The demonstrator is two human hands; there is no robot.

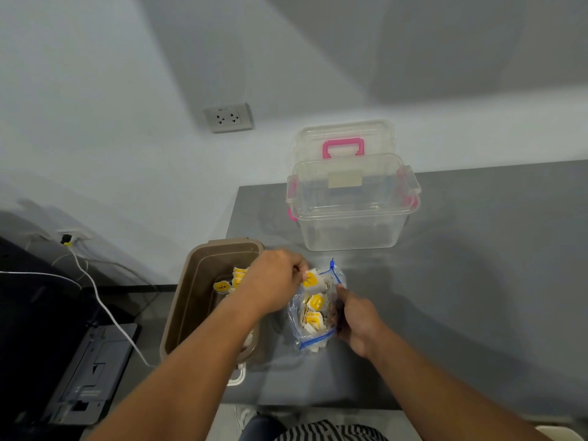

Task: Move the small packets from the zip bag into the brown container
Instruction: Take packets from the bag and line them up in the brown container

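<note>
A grey table [477, 281] stands against a pale wall [127, 90] that carries a double socket [228, 117]. Near the table's front lies the zip bag [297, 332], clear plastic with a blue zip strip, its mouth open and turned away from the person. Small white-and-yellow packets [315, 316] fill it.

At the bag's mouth the left hand [273, 281] pinches one packet [313, 280] between thumb and curled fingers, the packet partly out of the bag. On the bag's right side the right hand [358, 319] grips the plastic, fingers curled around its edge.

Just left of the bag sits the brown container [187, 300], open-topped, with a few of the same packets [237, 276] lying inside at its far end. Behind the bag, apart from it, stands a clear plastic box [353, 214] with pink latches, and its lid [343, 141] with a pink handle leans upright against the wall. Far left of the bag, off the table, a white cable [105, 310] trails over a dark machine [86, 377].
</note>
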